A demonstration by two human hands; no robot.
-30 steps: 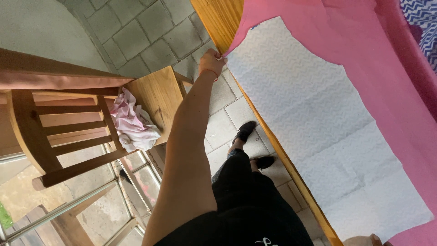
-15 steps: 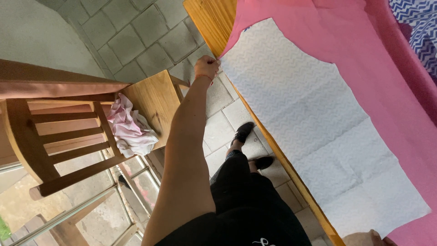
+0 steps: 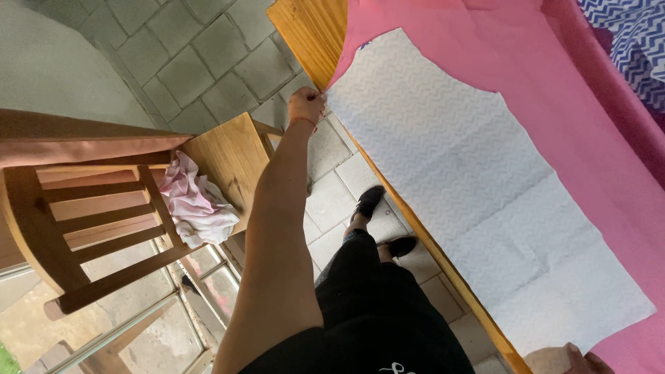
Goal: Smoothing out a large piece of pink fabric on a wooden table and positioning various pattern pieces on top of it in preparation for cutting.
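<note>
**White pattern piece lying lengthwise on pink cloth**

We see the white piece (image 3: pixel 478 187) lying flat on the pink cloth (image 3: pixel 554 104), which covers the wooden desk (image 3: pixel 308 31). Its long axis follows the desk's edge, running from upper left to lower right in the view. It is thin and sheet-like, with a faint zigzag texture, fold creases and one curved notch on its far side.

Our left hand (image 3: pixel 306 107) is closed in a pinch at the near upper corner, where white piece and pink cloth meet the desk's edge. Our right hand (image 3: pixel 568 359) is at the lower corner, mostly cut off, so we cannot tell its grip.

Pink cloth lies open beyond the piece. A blue zigzag cloth (image 3: pixel 627 38) lies at the far corner. Left of us, well apart, a wooden chair (image 3: pixel 104 215) holds a crumpled pale rag (image 3: pixel 194 201), over grey paving (image 3: pixel 208 55).
</note>
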